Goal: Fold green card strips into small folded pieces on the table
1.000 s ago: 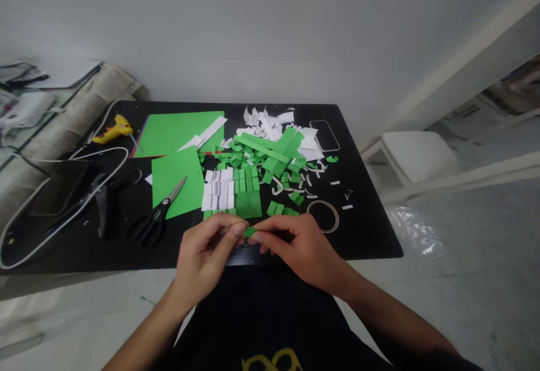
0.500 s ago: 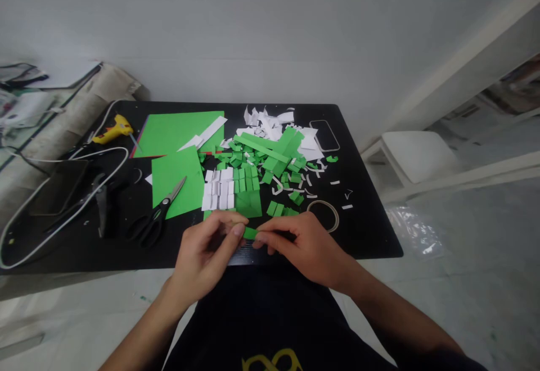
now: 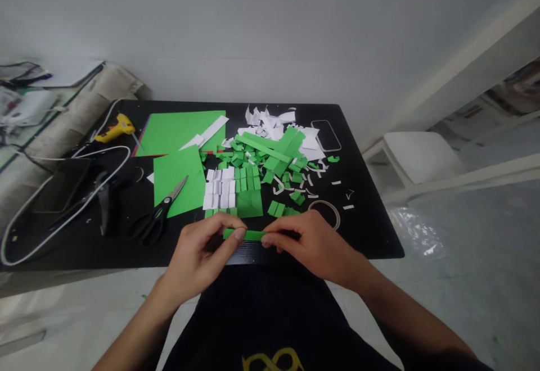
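Note:
A narrow green paper strip (image 3: pixel 253 235) stretches level between my two hands, just above the table's front edge. My left hand (image 3: pixel 206 250) pinches its left part between thumb and fingers. At the strip's right end, my right hand (image 3: pixel 306 241) has thumb and fingertips closed on it. Just beyond lies a green sheet (image 3: pixel 251 205) carrying rows of folded white paper pieces (image 3: pixel 219 188) and folded green pieces (image 3: pixel 247 178). Loose folded green pieces (image 3: pixel 277 209) rest close to my right hand.
Black-handled scissors (image 3: pixel 160 212) lie partly on a green sheet (image 3: pixel 175 174) at left. Farther left are a yellow glue gun (image 3: pixel 116 128), a white cable (image 3: pixel 120 171) and a phone (image 3: pixel 61 185). White scraps (image 3: pixel 270 123), green strips (image 3: pixel 282 152) and a tape ring (image 3: pixel 335 213) occupy the right.
My hands have moved apart, and more of the green paper strip shows between them. It now looks longer and straighter, with its left end visible past my left thumb.

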